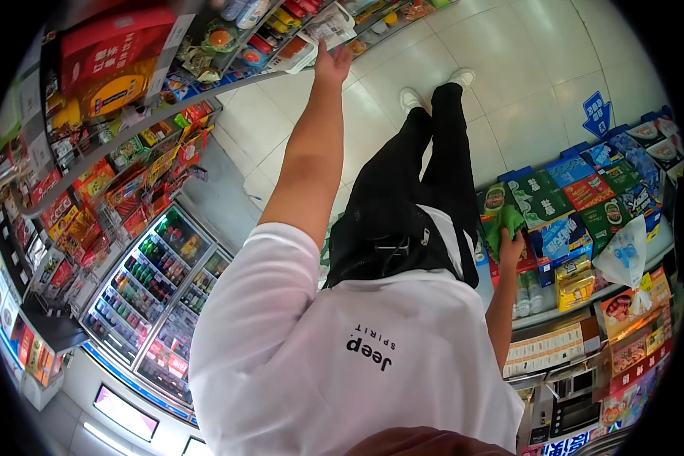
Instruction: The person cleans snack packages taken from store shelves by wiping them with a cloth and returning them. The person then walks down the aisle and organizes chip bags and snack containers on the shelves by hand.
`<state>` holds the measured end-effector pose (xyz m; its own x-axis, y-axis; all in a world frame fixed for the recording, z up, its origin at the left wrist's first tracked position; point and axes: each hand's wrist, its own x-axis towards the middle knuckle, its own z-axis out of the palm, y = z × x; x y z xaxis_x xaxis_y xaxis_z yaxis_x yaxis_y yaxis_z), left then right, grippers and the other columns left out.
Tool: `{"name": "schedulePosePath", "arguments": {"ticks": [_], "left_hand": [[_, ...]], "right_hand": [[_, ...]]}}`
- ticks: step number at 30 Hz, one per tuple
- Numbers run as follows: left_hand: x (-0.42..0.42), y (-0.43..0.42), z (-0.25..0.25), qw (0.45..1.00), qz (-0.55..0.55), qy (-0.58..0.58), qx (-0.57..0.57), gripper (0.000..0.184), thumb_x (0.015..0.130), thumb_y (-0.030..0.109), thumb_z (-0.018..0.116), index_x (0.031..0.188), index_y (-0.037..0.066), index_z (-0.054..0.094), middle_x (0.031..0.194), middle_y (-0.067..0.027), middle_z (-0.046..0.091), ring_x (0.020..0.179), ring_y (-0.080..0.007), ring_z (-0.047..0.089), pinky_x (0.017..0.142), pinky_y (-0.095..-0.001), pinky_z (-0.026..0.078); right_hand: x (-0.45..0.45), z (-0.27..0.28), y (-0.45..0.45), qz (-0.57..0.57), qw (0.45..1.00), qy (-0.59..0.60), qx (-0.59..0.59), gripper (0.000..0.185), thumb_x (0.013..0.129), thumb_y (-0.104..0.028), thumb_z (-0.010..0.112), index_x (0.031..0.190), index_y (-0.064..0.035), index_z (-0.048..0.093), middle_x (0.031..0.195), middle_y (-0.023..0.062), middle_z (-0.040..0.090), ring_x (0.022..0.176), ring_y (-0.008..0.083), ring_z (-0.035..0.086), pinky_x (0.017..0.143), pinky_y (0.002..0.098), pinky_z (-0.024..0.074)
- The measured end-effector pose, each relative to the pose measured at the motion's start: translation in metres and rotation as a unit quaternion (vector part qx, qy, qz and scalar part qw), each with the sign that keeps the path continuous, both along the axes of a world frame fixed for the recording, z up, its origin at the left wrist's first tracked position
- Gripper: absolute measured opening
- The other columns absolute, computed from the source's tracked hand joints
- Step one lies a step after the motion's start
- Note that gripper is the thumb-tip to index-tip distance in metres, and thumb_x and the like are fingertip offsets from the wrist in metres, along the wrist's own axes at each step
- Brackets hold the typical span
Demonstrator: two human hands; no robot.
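Note:
At the top, my left hand (pixel 333 64) reaches to the edge of a goods shelf, beside a white printed packet (pixel 332 26) and a white tray (pixel 294 53). Its thumb stands apart from the other fingers, and nothing is plainly gripped. Low on the right side, my right hand (pixel 511 249) closes round a bunched green cloth (pixel 505 226). The cloth hangs against stacked drink cartons, among them a green carton (pixel 538 196) and a blue carton (pixel 560 242).
Shelves of packaged snacks (pixel 95 182) curve along the left, with a glass-door drinks fridge (pixel 148 285) below them. A white plastic bag (pixel 623 254) and yellow packs (pixel 574 283) sit by the cartons. Pale floor tiles (pixel 520 45) lie around my white shoes (pixel 411 99).

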<state>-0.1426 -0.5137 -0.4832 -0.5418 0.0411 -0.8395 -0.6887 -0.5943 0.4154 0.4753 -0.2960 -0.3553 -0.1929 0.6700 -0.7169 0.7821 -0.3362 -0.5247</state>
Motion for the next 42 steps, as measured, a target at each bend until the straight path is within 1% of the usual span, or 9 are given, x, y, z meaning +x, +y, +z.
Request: {"name": "schedulePosePath", "arguments": {"ticks": [4, 5, 8, 14, 20, 25, 29, 35, 42], "left_hand": [[-0.018, 0.008, -0.051, 0.999, 0.047, -0.013, -0.007, 0.057, 0.095, 0.04, 0.064, 0.133, 0.002, 0.046, 0.124, -0.013, 0.055, 0.122, -0.0263, 0.051, 0.103, -0.0504, 0.046], [-0.018, 0.01, -0.051, 0.997, 0.077, -0.025, -0.003, 0.04, 0.096, 0.036, 0.064, 0.116, 0.002, 0.057, 0.105, -0.0092, 0.06, 0.109, -0.0234, 0.057, 0.095, -0.0458, 0.052], [-0.009, 0.005, -0.052, 0.992, 0.106, 0.003, 0.062, 0.031, 0.097, 0.026, 0.063, 0.113, 0.001, 0.056, 0.099, -0.0093, 0.061, 0.103, -0.0228, 0.06, 0.088, -0.0419, 0.057], [0.0, -0.014, -0.044, 0.962, 0.19, -0.013, 0.193, 0.023, 0.097, 0.013, 0.061, 0.111, -0.004, 0.054, 0.097, -0.0119, 0.06, 0.096, -0.0237, 0.063, 0.083, -0.0379, 0.059], [0.035, -0.031, -0.013, 0.972, 0.1, 0.055, 0.206, 0.023, 0.099, 0.017, 0.058, 0.112, -0.002, 0.054, 0.097, -0.0112, 0.062, 0.093, -0.0208, 0.062, 0.08, -0.0343, 0.057], [0.074, -0.047, 0.03, 0.985, 0.062, 0.01, 0.159, 0.022, 0.099, 0.013, 0.054, 0.117, 0.0, 0.051, 0.11, -0.0108, 0.062, 0.104, -0.0254, 0.061, 0.095, -0.0443, 0.053], [0.095, -0.075, 0.045, 0.996, -0.06, 0.048, 0.033, 0.025, 0.097, 0.008, 0.054, 0.12, 0.0, 0.048, 0.122, -0.0164, 0.057, 0.115, -0.0323, 0.058, 0.105, -0.0516, 0.048], [0.102, -0.098, 0.074, 0.969, -0.225, 0.07, -0.07, 0.035, 0.093, 0.001, 0.058, 0.126, 0.0, 0.046, 0.123, -0.0161, 0.058, 0.11, -0.03, 0.062, 0.093, -0.0443, 0.055], [0.101, -0.048, 0.153, 0.928, -0.352, 0.116, 0.037, 0.056, 0.089, -0.006, 0.061, 0.139, 0.001, 0.038, 0.126, -0.0163, 0.058, 0.112, -0.0287, 0.062, 0.089, -0.0442, 0.055]], "right_hand": [[0.046, -0.005, -0.016, 0.035, 0.997, -0.06, 0.04, 0.042, 0.086, -0.021, 0.069, 0.119, 0.0035, 0.062, 0.102, 0.0118, 0.068, 0.089, 0.0217, 0.064, 0.078, 0.0353, 0.0499], [0.055, -0.005, -0.021, 0.008, 0.998, -0.065, 0.021, 0.043, 0.086, -0.022, 0.069, 0.12, 0.0036, 0.062, 0.102, 0.012, 0.068, 0.09, 0.0223, 0.064, 0.079, 0.0355, 0.0498], [0.061, 0.002, -0.032, -0.028, 0.994, -0.105, -0.001, 0.043, 0.086, -0.022, 0.068, 0.121, 0.0035, 0.062, 0.105, 0.0126, 0.069, 0.092, 0.0228, 0.064, 0.081, 0.0354, 0.0496], [0.061, -0.016, -0.039, 0.013, 0.998, -0.052, 0.016, 0.042, 0.087, -0.02, 0.067, 0.121, 0.004, 0.061, 0.107, 0.0143, 0.069, 0.092, 0.0224, 0.065, 0.08, 0.0354, 0.0498], [0.01, -0.016, -0.004, 0.07, 0.996, -0.029, 0.04, 0.04, 0.088, -0.02, 0.067, 0.121, 0.0022, 0.061, 0.105, 0.0128, 0.07, 0.091, 0.0217, 0.064, 0.079, 0.0342, 0.0493], [-0.032, -0.002, 0.017, 0.062, 0.998, 0.01, 0.03, 0.041, 0.089, -0.017, 0.066, 0.125, 0.0022, 0.06, 0.107, 0.0098, 0.068, 0.093, 0.0171, 0.061, 0.081, 0.0313, 0.0476], [-0.027, -0.011, 0.02, 0.067, 0.997, 0.01, 0.022, 0.039, 0.089, -0.017, 0.066, 0.122, 0.0031, 0.06, 0.107, 0.0102, 0.068, 0.092, 0.0172, 0.06, 0.081, 0.0318, 0.0475], [-0.038, -0.003, 0.015, 0.106, 0.992, 0.014, 0.073, 0.037, 0.088, -0.019, 0.067, 0.116, 0.0047, 0.062, 0.099, 0.0145, 0.068, 0.087, 0.0182, 0.061, 0.077, 0.0352, 0.0484], [-0.128, 0.011, 0.047, 0.162, 0.974, 0.048, 0.15, 0.031, 0.086, -0.02, 0.07, 0.106, 0.0023, 0.063, 0.091, 0.0131, 0.067, 0.08, 0.0199, 0.061, 0.073, 0.0346, 0.0493]]}}
